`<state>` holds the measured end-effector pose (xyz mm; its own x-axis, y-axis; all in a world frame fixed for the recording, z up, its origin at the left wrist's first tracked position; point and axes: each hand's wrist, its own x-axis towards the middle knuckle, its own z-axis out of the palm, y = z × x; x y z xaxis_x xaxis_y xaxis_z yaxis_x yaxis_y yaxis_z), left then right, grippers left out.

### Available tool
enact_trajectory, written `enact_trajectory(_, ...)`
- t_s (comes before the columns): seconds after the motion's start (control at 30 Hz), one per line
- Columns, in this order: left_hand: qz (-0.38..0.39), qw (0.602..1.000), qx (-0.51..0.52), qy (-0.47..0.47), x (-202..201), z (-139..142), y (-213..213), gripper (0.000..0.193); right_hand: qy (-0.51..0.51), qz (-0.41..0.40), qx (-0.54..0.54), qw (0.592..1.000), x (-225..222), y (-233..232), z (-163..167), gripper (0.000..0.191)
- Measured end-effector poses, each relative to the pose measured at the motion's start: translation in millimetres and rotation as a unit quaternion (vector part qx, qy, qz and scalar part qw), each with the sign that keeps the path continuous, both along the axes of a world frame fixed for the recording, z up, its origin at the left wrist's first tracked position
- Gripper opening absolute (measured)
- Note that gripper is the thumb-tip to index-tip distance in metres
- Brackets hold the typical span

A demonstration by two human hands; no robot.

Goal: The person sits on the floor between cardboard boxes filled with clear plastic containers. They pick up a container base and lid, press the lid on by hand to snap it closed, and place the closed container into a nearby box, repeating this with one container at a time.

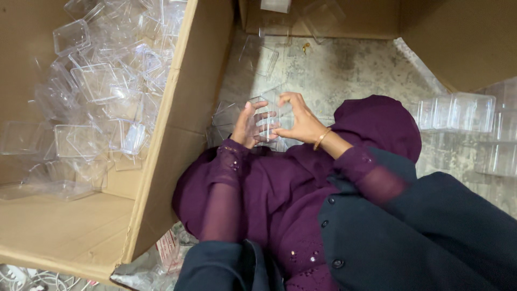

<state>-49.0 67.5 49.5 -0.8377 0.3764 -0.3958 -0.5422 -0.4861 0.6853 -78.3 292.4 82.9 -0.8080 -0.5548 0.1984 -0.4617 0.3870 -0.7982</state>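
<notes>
Both hands meet over the lap, just right of the big cardboard box [161, 161]. A small clear plastic box [267, 116] sits between them: the left hand [246, 125] cups its left side, fingers curled on it, while the right hand [299, 119] pinches its upper right edge. More clear containers [102, 86] fill the cardboard box; a stacked row [458, 112] lies far to its right on the floor [344, 70].

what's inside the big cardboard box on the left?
The cardboard box holds a loose heap of clear plastic containers, piled toward its far end; bare cardboard shows at the near end. Whatever lies under the heap is covered.
</notes>
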Motion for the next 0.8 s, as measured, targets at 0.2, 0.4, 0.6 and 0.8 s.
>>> enact_trajectory(0.2, -0.005, 1.000, 0.000, 0.005, -3.3, -5.2, 3.6, 0.081, -0.053, 0.035, -0.037, 0.997, 13.1, -4.4, 33.6, 0.121)
enact_trajectory(0.4, 0.008, 1.000, 0.017, 0.019, -1.9, -20.3, 3.8, 0.079, -0.057, 0.037, 0.002, 0.998, 12.4, -8.8, 37.8, 0.118)
enact_trajectory(0.6, 0.005, 1.000, 0.015, 0.021, -3.8, -27.1, 6.8, 0.079, -0.063, 0.059, 0.022, 0.996, 11.4, -7.8, 32.9, 0.119)
enact_trajectory(0.8, -0.002, 1.000, 0.020, 0.017, 0.7, -31.8, 6.1, 0.080, -0.039, 0.059, 0.017, 0.997, 12.2, -8.5, 32.3, 0.119)
